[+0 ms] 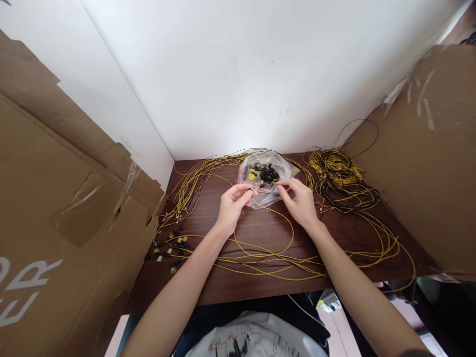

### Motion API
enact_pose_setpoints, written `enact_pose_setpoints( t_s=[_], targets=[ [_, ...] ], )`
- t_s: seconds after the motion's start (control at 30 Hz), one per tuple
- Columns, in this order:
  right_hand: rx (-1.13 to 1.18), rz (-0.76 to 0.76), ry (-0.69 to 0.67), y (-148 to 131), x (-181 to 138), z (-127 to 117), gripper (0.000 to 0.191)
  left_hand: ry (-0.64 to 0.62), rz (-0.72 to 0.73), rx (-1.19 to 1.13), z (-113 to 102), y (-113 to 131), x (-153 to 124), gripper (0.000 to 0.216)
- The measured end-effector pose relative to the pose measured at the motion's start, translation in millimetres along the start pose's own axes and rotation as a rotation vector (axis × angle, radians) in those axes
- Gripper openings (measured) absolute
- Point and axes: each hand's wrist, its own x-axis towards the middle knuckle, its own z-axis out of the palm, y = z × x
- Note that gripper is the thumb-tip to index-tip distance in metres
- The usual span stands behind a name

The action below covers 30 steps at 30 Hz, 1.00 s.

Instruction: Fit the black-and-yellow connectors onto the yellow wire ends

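Note:
My left hand [235, 204] pinches the end of a thin yellow wire [289, 224] between thumb and forefinger, where a small dark tip shows. From there the wire loops down over the table. My right hand [299, 202] is over the right edge of a clear plastic bag [265, 200], thumb and forefinger brought together; whatever is between them is too small to make out. Inside the bag lie many small black parts [269, 173] and a few yellow ones [252, 174].
Bundled yellow and black wires [193, 183] curve along the back and left of the brown table [211, 208]. A tangled wire pile [336, 171] sits at the right. Wire ends with black and yellow connectors [174, 248] lie front left. Cardboard walls [85, 208] flank both sides.

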Motion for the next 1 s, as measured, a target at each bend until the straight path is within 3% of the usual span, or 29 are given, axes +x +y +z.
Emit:
enact_pose_setpoints(
  t_s=[0.1,0.3,0.43,0.7,0.83,1.0],
  targets=[
    [-0.073,0.016,0.006,9.0,-0.3,1.0,0.021,0.008,0.022,0.068,-0.3,0.2,0.5,0.022],
    [-0.278,-0.065,-0.197,12.1,-6.2,15.6,0.042,-0.029,0.067,0.231,1.2,0.3,-1.3,0.019],
    [-0.378,-0.042,-0.287,9.8,-7.9,19.5,0.043,-0.047,0.066,0.249,1.5,-1.3,-1.5,0.018],
    [-0.312,-0.033,-0.131,4.7,-2.7,14.2,0.033,-0.059,0.082,0.263,0.6,-1.6,-0.8,0.018],
    [-0.288,-0.064,-0.135,8.6,13.4,15.7,0.035,-0.061,0.076,0.261,0.8,0.0,-1.1,0.018],
    [-0.386,0.019,-0.143,20.0,29.5,26.6,0.036,-0.055,0.069,0.270,0.8,0.6,0.2,0.019]
  ],
)
